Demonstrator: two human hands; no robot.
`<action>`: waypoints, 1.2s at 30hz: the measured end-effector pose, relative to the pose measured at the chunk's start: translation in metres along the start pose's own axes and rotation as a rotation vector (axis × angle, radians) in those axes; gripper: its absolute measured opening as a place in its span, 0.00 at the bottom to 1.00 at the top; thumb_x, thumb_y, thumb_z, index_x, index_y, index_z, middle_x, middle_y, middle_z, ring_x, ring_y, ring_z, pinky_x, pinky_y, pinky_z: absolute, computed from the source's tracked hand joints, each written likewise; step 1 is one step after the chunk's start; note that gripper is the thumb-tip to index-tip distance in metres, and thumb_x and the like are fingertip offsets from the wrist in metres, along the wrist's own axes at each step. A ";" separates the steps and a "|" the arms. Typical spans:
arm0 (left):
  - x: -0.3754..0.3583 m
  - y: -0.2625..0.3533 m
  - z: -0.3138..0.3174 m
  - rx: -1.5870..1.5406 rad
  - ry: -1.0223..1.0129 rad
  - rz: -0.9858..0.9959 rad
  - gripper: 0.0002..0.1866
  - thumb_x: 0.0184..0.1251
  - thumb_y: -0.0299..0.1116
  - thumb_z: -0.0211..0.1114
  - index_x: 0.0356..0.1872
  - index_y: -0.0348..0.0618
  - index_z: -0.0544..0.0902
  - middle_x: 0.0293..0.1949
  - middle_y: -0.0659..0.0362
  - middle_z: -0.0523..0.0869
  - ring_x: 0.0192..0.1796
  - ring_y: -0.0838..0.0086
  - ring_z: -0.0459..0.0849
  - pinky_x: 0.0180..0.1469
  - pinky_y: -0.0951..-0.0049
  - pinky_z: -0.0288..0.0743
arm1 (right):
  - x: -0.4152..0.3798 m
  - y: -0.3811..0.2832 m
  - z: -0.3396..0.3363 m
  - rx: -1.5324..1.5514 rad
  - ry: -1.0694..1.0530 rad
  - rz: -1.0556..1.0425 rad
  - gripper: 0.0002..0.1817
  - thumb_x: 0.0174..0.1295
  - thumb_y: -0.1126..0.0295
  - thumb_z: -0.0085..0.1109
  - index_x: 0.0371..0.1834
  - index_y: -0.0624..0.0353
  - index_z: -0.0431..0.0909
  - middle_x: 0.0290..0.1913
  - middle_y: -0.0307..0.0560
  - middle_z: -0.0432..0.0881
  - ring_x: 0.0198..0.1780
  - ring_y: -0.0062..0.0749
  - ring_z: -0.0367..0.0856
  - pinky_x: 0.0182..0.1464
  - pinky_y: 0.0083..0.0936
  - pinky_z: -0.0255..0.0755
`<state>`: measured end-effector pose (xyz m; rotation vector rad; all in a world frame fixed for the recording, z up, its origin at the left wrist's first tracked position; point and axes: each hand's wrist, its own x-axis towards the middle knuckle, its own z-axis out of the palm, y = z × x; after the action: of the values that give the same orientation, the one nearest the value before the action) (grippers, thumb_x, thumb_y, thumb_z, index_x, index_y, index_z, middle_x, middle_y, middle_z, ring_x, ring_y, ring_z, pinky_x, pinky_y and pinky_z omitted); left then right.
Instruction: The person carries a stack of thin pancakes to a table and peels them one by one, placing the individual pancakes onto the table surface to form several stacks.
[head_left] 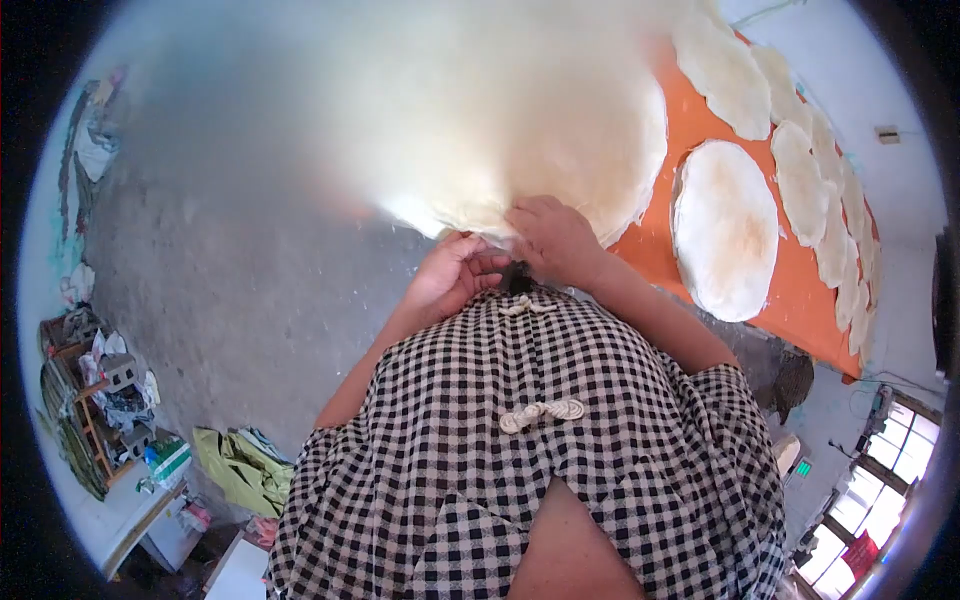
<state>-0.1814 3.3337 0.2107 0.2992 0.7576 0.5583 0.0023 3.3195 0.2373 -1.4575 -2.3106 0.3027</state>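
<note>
Large pale, flat round sheets lie near my hands at the top centre, partly blurred. My left hand [455,275] is at the near edge of a whitish sheet [440,205], its fingers curled together against that edge. Beside it, my right hand [558,240] bends over the same edge, fingers pressed down and gripping it. Another large round sheet [630,160] extends behind my right hand on an orange cloth [655,235]. The upper part of the view is too hazy to make out.
An oval sheet [727,230] and several overlapping ones [800,180] lie on the orange surface at right. Grey floor [240,290] spans the left. Shelves with clutter [100,400], a green-yellow bag [240,470] and a white box [238,570] stand lower left. Windows [880,480] are lower right.
</note>
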 end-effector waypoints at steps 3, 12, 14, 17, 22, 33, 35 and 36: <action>0.006 -0.005 -0.007 0.025 0.060 0.045 0.11 0.63 0.29 0.50 0.45 0.44 0.67 0.40 0.57 0.78 0.37 0.70 0.80 0.33 0.71 0.74 | -0.002 -0.017 -0.008 -0.112 0.047 0.000 0.19 0.43 0.66 0.57 0.40 0.58 0.72 0.43 0.50 0.73 0.47 0.45 0.70 0.44 0.36 0.67; 0.036 0.022 -0.003 0.076 0.081 0.267 0.14 0.61 0.29 0.52 0.48 0.47 0.69 0.41 0.58 0.77 0.37 0.71 0.79 0.36 0.73 0.74 | 0.084 0.031 -0.132 0.108 -0.091 0.374 0.13 0.47 0.62 0.55 0.27 0.61 0.77 0.28 0.52 0.79 0.31 0.37 0.76 0.35 0.33 0.69; 0.037 0.028 -0.001 0.107 0.113 0.231 0.15 0.61 0.30 0.52 0.49 0.47 0.67 0.40 0.57 0.77 0.37 0.71 0.79 0.36 0.74 0.74 | 0.114 0.037 -0.204 -0.117 0.046 0.298 0.15 0.49 0.59 0.55 0.25 0.62 0.76 0.23 0.50 0.77 0.25 0.33 0.75 0.31 0.31 0.68; 0.031 0.031 0.000 0.101 0.118 0.217 0.14 0.60 0.31 0.53 0.48 0.45 0.68 0.38 0.56 0.78 0.36 0.71 0.79 0.35 0.74 0.74 | 0.116 0.012 -0.246 -0.248 0.308 0.297 0.11 0.47 0.71 0.49 0.30 0.65 0.76 0.29 0.51 0.79 0.29 0.38 0.76 0.36 0.32 0.69; 0.019 0.036 -0.012 0.072 0.280 0.404 0.11 0.59 0.31 0.55 0.43 0.40 0.73 0.34 0.58 0.78 0.33 0.74 0.78 0.33 0.77 0.73 | 0.118 -0.006 -0.171 -0.729 0.402 -0.052 0.09 0.48 0.72 0.46 0.32 0.55 0.74 0.26 0.47 0.77 0.30 0.41 0.77 0.29 0.37 0.70; 0.003 0.082 -0.022 0.200 0.557 0.390 0.09 0.60 0.29 0.52 0.40 0.36 0.72 0.29 0.56 0.78 0.23 0.76 0.74 0.20 0.79 0.67 | 0.097 0.015 -0.005 -0.146 -0.042 0.095 0.06 0.48 0.74 0.45 0.25 0.55 0.74 0.27 0.47 0.77 0.32 0.42 0.78 0.32 0.36 0.70; 0.009 0.089 -0.022 0.213 0.537 0.335 0.09 0.60 0.27 0.51 0.40 0.34 0.73 0.25 0.57 0.78 0.19 0.77 0.72 0.18 0.80 0.65 | 0.101 0.008 -0.019 -0.174 -0.087 0.123 0.06 0.48 0.74 0.45 0.25 0.56 0.74 0.28 0.48 0.77 0.32 0.43 0.78 0.32 0.37 0.70; 0.011 0.091 -0.023 0.219 0.525 0.316 0.09 0.60 0.27 0.51 0.39 0.34 0.73 0.23 0.57 0.77 0.18 0.77 0.72 0.17 0.80 0.64 | 0.100 0.006 -0.019 -0.168 -0.060 0.106 0.06 0.48 0.74 0.45 0.25 0.56 0.75 0.28 0.47 0.77 0.32 0.43 0.78 0.32 0.37 0.71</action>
<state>-0.2241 3.4154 0.2292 0.4888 1.2964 0.8708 -0.0230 3.4120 0.2736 -1.6773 -2.3588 0.1880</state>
